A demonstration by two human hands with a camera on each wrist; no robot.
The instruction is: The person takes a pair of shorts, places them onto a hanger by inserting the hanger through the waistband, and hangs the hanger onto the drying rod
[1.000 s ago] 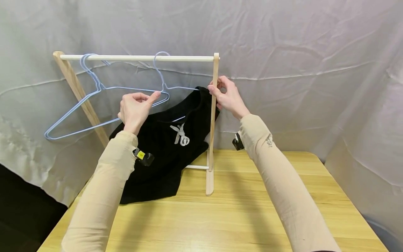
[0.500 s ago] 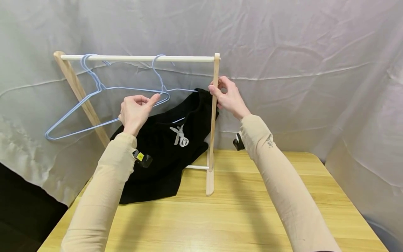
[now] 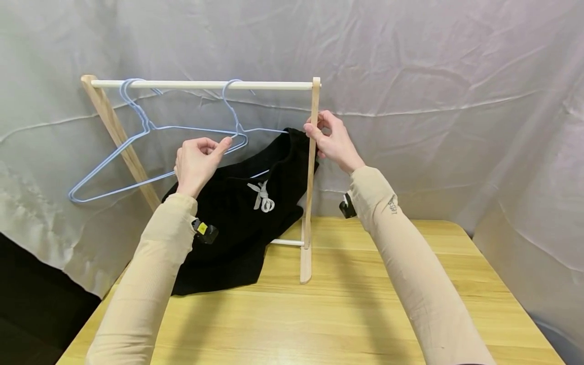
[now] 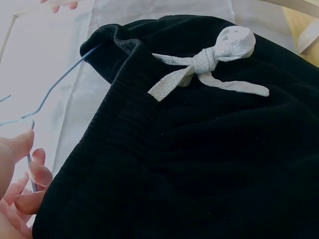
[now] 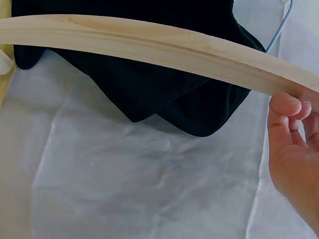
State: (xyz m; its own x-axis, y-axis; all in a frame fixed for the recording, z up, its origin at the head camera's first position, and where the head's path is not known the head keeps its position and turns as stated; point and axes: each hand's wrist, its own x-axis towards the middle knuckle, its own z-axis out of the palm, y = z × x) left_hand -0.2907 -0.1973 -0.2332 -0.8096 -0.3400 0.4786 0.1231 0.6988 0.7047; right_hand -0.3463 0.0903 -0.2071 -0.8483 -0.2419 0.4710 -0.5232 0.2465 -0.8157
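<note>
Black drawstring shorts with a white bow hang tilted on a blue wire hanger, whose hook sits over the rack's white rail. My left hand pinches this hanger's wire just below its neck; the left wrist view shows the thumb and fingers on the wire beside the ribbed waistband. At the other end, my right hand grips the upper part of the rack's right wooden post. The shorts' right corner lies close behind that post. Part of the hanger is hidden inside the shorts.
More blue hangers hang bare toward the left end of the rail, overlapping the left hand's area. The wooden rack's left post leans outward. Rack and shorts stand on a wood-grain table, with grey cloth hung behind.
The shorts' hanger has tipped slightly, its hook and right shoulder shifting a little down. Both hands keep their places, and the whole view has drifted slightly.
</note>
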